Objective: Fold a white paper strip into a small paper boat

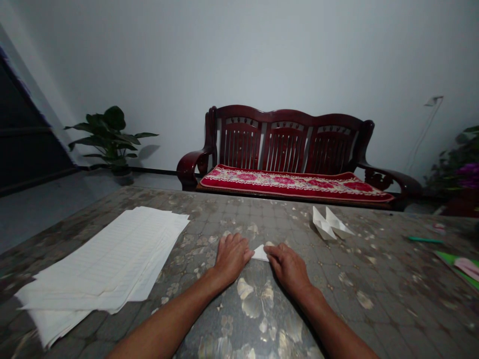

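Note:
A small white folded paper (261, 253) lies on the patterned table between my two hands, roughly triangular in shape. My left hand (232, 257) rests on the tabletop with its fingers together and its thumb holding the paper's left corner. At the right edge, my right hand (289, 265) has its fingers closed and pressed on the paper, covering part of it. Further right and back stands a folded white paper piece (329, 224) with two pointed peaks, touched by neither hand.
A stack of written sheets (108, 254) lies on the table (337, 319) at left. Toward the right are a green pen-like stick (425, 240) and a green flat item (452, 260) with a pink shape. Behind the table stands a wooden bench (284, 144); a potted plant (112, 137) is at left.

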Available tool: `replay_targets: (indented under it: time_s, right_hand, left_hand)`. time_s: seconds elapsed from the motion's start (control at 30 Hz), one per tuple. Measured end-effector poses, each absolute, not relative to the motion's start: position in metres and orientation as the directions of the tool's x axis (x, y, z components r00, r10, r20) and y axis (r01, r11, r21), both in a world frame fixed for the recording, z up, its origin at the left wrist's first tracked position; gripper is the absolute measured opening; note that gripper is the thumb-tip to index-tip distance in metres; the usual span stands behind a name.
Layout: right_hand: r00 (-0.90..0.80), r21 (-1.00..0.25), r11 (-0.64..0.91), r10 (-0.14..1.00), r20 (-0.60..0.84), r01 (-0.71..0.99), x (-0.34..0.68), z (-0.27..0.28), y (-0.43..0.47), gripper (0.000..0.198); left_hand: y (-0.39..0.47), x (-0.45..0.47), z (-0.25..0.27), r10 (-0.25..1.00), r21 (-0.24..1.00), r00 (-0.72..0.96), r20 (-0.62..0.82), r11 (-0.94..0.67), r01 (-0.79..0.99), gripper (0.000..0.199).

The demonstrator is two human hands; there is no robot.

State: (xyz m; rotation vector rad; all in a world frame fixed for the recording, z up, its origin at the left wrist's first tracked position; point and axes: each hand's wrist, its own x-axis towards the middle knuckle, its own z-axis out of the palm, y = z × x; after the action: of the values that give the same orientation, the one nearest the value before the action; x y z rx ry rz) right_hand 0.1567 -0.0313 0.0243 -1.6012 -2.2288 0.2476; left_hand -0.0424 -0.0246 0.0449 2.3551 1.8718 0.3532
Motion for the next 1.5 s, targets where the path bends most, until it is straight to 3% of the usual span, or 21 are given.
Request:
replay_targets:
  time_s: [0.3,0.73,1.0,1.2,1.33,1.5]
  right_hand:
    - [-0.307,-0.329,0.363,0.928,0.209,0.872,0.157,0.024,-0.031,0.031]
    - [-0.391,-0.259,0.440,0.893,0.221,0.860,0.158,0.032,-0.029,0.029]
    - [-0.376,-0.332,0.453,0.886,0.271,0.828,0.169,0.023,-0.026,0.032]
    - [-0.217,-0.445,0.278,0.959,0.183,0.852,0.162,0.016,-0.011,0.035]
    - [-0.149,-0.355,0.208,0.971,0.187,0.911,0.143,0.018,-0.004,0.041]
    - [-0.205,-0.164,0.243,0.954,0.218,0.956,0.130,0.021,-0.004,0.045]
  left_hand:
    - [-0.029,-0.045,0.037,0.949,0.330,0.248,0.195,-0.302,0.894,0.013]
    - [-0.023,-0.044,0.020,0.739,0.357,0.608,0.291,-0.673,0.647,0.029]
    - [-0.027,-0.062,0.020,0.686,0.356,0.695,0.216,-0.718,0.598,0.046]
    - [-0.034,-0.067,0.028,0.690,0.312,0.702,0.175,-0.715,0.625,0.046]
    - [-0.034,-0.067,0.030,0.702,0.301,0.697,0.147,-0.703,0.644,0.045]
    - [-0.035,-0.066,0.028,0.706,0.276,0.696,0.128,-0.700,0.659,0.047]
